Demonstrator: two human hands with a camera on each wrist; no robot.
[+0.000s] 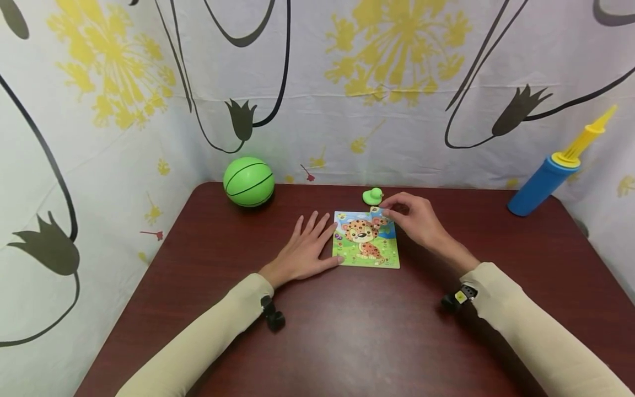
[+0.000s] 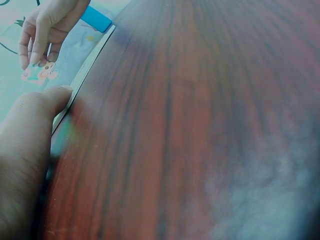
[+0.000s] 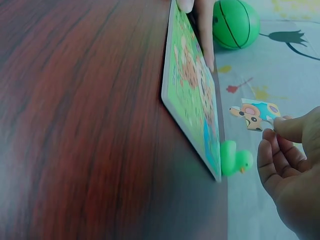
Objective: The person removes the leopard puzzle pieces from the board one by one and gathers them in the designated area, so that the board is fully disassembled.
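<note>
A flat jigsaw board (image 1: 367, 255) with a spotted leopard cub picture lies on the dark table. My right hand (image 1: 419, 220) pinches a puzzle piece (image 3: 255, 115) between thumb and fingertips. The piece is raised above the board's upper right part, where a blue patch shows. In the right wrist view it is tilted, showing an ear and spots. My left hand (image 1: 307, 251) lies spread on the table at the board's left side. Its thumb (image 2: 57, 97) touches the board's lower left edge, and the other fingers stretch past the left side.
A green rubber duck (image 1: 373, 197) stands just behind the board. The green ball (image 1: 249, 182) sits at the back left of the table. A blue and yellow hand pump (image 1: 543, 184) stands at the back right. Patterned cloth (image 1: 307, 66) hangs behind the table (image 1: 347, 331).
</note>
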